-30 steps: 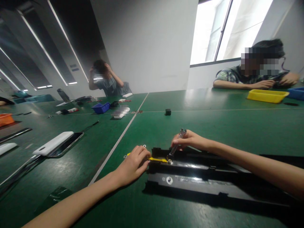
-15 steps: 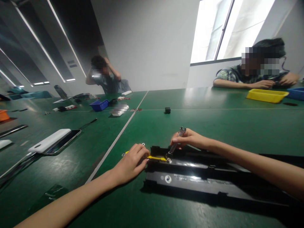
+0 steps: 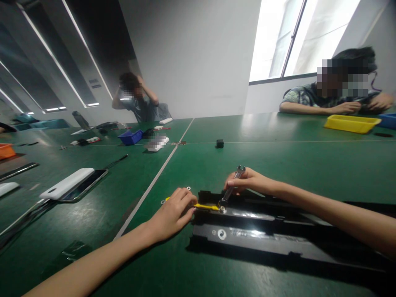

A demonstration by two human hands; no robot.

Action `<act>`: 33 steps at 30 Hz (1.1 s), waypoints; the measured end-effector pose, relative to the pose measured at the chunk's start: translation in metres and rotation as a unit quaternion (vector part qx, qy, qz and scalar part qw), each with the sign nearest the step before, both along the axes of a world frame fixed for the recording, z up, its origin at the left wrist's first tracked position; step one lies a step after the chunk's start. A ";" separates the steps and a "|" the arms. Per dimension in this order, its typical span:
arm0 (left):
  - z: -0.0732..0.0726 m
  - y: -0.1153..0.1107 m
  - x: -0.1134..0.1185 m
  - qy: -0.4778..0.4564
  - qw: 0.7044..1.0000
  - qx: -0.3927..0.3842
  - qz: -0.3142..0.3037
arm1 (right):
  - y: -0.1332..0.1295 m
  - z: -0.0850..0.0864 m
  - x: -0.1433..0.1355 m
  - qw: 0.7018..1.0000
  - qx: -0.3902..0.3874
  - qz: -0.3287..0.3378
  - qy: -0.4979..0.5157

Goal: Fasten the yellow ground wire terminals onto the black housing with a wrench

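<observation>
A long black tray-like part [image 3: 260, 243] lies on the green table, with grey strips running along it. My left hand [image 3: 173, 212] is closed on a yellow cable [image 3: 208, 206] at the part's left end. Metal ring lugs [image 3: 188, 188] show beyond my fingers, and another end of the cable meets a round metal fastener [image 3: 222, 209] on the part. In my right hand [image 3: 244, 181] is a metal wrench [image 3: 232, 185], held tilted. Its lower end is at or just above the fastener; I cannot tell whether they touch. Some right-hand fingers are hidden behind the wrench.
On the left lie a phone [image 3: 85, 187] and a white power bank [image 3: 66, 182] with cables. A small black block [image 3: 219, 143] stands ahead. Farther off are a blue bin [image 3: 130, 137] and a yellow bin [image 3: 352, 123]. Two people [image 3: 139, 99] sit across the table.
The whole view has shifted slightly, so things appear a little farther right. Both hands keep their holds, and the wrench's tilt looks nearly the same.
</observation>
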State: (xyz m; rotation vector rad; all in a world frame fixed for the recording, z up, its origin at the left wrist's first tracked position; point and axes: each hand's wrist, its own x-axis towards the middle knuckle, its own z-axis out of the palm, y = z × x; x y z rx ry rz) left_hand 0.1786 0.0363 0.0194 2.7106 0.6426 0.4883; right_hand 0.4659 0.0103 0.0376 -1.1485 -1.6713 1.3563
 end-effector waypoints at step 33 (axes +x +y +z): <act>0.000 0.000 0.000 -0.003 1.000 0.011 0.002 | 0.000 0.000 0.001 1.000 0.019 0.005 -0.002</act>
